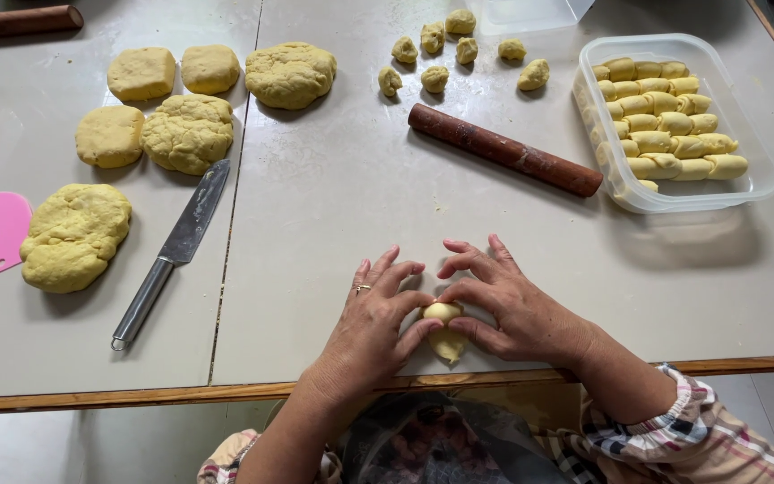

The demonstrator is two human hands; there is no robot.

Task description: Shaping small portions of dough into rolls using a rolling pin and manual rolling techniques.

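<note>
Near the table's front edge [512,366], below the brown rolling pin [503,150], the left hand [374,327] and right hand [512,309] close fingers narrowly around a small yellow dough piece [445,327]. Shaping appears under way. A finished roll would likely join those in the clear tub [768,175] right of the pin.

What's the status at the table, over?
Left hand and right hand both pinching a small dough piece near the table edge. Rolling pin lies beyond, apart. Nothing in the way.
</note>
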